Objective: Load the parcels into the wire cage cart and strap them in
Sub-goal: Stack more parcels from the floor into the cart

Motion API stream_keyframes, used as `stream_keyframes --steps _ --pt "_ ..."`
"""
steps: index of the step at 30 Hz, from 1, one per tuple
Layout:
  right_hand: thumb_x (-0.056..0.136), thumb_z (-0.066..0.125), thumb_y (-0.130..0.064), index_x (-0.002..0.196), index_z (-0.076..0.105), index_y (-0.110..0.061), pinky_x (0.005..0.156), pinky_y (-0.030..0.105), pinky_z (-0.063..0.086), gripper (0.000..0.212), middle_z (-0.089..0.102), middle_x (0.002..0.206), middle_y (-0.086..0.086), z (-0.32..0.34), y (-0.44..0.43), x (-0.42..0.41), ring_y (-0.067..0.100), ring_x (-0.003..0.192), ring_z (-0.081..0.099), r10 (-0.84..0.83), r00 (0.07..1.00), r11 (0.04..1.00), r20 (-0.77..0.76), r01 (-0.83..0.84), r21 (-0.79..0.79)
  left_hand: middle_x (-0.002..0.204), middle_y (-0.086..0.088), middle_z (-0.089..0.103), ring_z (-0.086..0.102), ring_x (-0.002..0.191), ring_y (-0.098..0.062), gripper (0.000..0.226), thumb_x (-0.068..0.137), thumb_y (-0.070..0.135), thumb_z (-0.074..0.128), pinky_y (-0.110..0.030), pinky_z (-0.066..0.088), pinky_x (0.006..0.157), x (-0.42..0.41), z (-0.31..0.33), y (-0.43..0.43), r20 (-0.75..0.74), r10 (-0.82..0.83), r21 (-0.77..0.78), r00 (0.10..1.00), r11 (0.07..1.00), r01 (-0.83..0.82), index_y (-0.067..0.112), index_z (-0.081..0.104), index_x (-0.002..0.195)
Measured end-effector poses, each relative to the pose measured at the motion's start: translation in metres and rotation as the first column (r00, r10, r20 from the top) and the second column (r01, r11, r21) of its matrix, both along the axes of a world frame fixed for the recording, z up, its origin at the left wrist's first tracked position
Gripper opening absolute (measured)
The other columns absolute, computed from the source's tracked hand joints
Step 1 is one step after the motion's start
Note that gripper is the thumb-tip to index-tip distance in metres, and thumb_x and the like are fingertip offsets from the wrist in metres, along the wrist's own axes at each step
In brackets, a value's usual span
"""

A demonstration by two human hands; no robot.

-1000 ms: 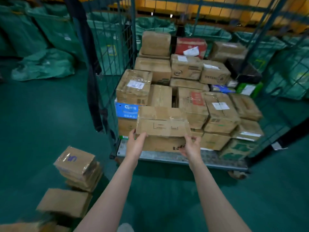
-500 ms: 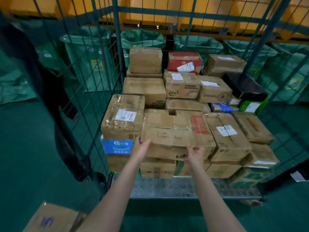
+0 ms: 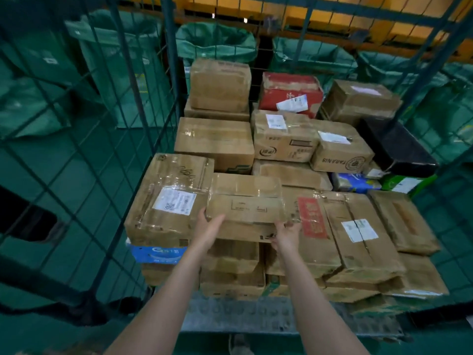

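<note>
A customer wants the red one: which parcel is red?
The red cardboard box in the back row, white label crooked on its front; the nearer brown cardboard box only bears a red sticker.

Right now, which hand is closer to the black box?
Right. The right hand is below-left of the black box; the left hand is farther left, past the held parcel.

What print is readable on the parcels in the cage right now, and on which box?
"TARANIS", upside down, letters uncertain: front of the brown box beside the black parcel.
White logo on the blue box: blurred.
The red label and white shipping labels: unreadable.
Printed frame on the held parcel: too small.
</note>
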State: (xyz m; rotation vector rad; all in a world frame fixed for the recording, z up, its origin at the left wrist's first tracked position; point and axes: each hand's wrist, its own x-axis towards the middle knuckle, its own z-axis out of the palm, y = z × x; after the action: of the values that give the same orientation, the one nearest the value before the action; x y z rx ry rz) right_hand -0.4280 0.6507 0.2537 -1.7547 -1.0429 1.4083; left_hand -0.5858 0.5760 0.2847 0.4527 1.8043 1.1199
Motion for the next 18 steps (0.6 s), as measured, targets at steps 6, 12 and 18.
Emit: stream_keyframes --steps 6,12,18 --pt "0.098 0.046 -0.02 0.129 0.032 -0.011 0.098 0.048 0.046 0.035 0.051 0.117 0.014 -0.015 0.069 -0.019 0.035 0.109 0.056 0.037 0.999 0.993 -0.007 -0.038 -0.109 0.135 -0.001 0.052 0.049 0.121 -0.025 0.055 0.09 0.035 0.055 -0.031 0.038 0.094 -0.013 -0.011 0.057 -0.114 0.029 -0.088 0.993 0.995 -0.039 0.021 0.039 0.142" --pt "0.093 0.052 -0.021 0.093 0.045 -0.021 0.09 0.046 0.052 0.008 0.059 0.104 0.007 -0.031 0.118 -0.044 0.026 0.097 0.061 0.131 0.991 0.989 0.039 -0.128 -0.072 0.133 -0.003 0.054 0.05 0.119 -0.027 0.063 0.081 0.049 0.053 -0.041 0.039 0.103 -0.035 -0.017 0.097 -0.222 0.022 -0.162 0.975 0.985 -0.059 0.024 0.043 0.138" --pt "0.096 0.051 -0.024 0.115 0.041 -0.012 0.097 0.042 0.049 0.024 0.056 0.109 0.007 -0.034 0.149 -0.056 0.025 0.105 0.059 0.206 0.978 0.972 0.031 -0.201 -0.119 0.139 -0.007 0.047 0.043 0.127 -0.029 0.07 0.087 0.044 0.052 -0.035 0.037 0.103 -0.042 -0.023 0.128 -0.257 -0.048 -0.224 0.965 0.975 -0.011 0.015 0.029 0.146"
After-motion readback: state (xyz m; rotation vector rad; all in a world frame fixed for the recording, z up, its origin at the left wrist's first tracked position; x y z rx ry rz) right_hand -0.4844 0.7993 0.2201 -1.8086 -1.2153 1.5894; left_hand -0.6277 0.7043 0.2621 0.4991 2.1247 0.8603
